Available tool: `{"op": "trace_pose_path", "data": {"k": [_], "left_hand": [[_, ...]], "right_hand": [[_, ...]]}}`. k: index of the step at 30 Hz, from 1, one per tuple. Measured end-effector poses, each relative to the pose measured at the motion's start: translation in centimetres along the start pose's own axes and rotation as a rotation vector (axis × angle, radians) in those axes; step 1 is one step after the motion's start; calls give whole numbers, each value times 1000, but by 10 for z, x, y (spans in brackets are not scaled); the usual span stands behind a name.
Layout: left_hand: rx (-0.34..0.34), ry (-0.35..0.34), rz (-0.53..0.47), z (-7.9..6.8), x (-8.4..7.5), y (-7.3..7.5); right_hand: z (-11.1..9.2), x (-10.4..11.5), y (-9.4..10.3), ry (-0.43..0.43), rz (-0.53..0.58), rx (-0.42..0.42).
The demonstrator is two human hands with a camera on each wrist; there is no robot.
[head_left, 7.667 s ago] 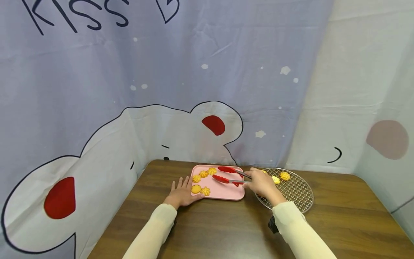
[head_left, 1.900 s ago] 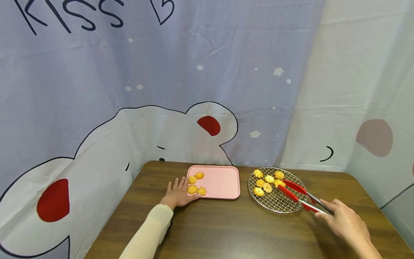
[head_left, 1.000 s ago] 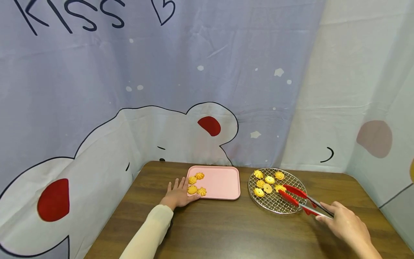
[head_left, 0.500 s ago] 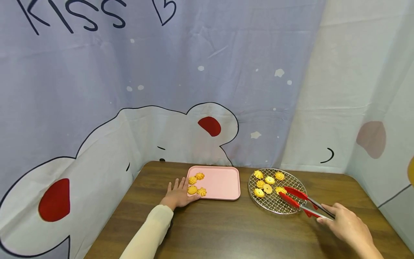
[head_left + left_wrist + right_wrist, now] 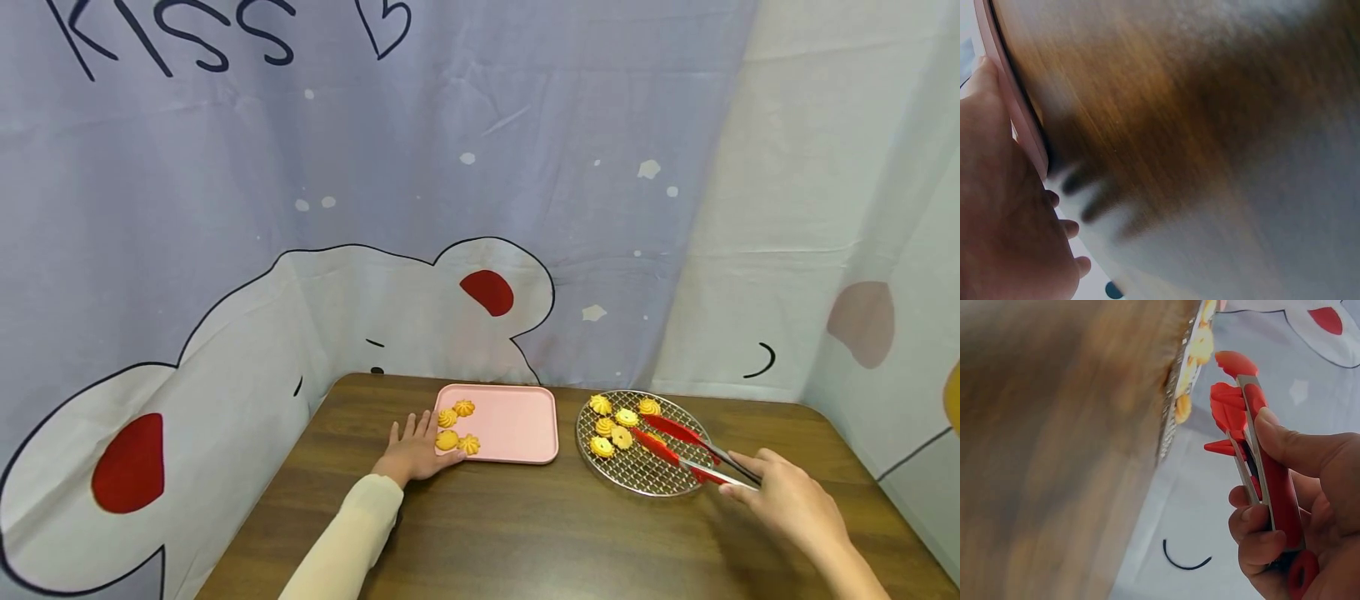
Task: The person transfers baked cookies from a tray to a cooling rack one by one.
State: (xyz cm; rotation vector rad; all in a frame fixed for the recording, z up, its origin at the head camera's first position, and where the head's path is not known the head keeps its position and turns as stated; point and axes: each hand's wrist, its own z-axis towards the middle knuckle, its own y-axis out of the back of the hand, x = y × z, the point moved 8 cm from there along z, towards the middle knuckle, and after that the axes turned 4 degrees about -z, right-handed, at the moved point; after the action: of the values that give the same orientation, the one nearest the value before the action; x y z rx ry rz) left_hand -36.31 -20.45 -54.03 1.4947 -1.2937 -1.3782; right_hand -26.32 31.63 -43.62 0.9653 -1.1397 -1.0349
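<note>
My left hand (image 5: 412, 454) lies with fingers spread at the left end of the pink tray (image 5: 517, 425), its thumb along the near rim. Several yellow piped cookies (image 5: 468, 444) sit at that end. My right hand (image 5: 795, 500) grips red-tipped tongs (image 5: 660, 448), their arms apart over the round wire rack (image 5: 637, 481). One cookie on the rack is mostly hidden behind the tongs. In the right wrist view the red tongs (image 5: 1275, 481) stand off the cookies (image 5: 1200, 345), with nothing between their tips; thumb and fingers wrap the handles.
Several cookies (image 5: 602, 447) are grouped on the left half of the rack, others near its back. Tray and rack stand side by side on a brown wooden table (image 5: 517, 525). A printed cloth (image 5: 420, 167) hangs behind the table's back edge.
Earlier the tongs were over the tray, which held one more cookie. Later their tips surrounded a cookie on the rack; now they have moved up and left, off it. The left hand stays put.
</note>
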Motion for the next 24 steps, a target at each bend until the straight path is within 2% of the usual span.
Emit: {"op": "trace_pose_path", "data": {"k": [17,24], "left_hand": [[6,1,13,2,1,-1],[12,5,12,-1,-1,1]], "right_hand": [[32,55,-12,97,17,2],[41,72,-16,104,20,31]]}}
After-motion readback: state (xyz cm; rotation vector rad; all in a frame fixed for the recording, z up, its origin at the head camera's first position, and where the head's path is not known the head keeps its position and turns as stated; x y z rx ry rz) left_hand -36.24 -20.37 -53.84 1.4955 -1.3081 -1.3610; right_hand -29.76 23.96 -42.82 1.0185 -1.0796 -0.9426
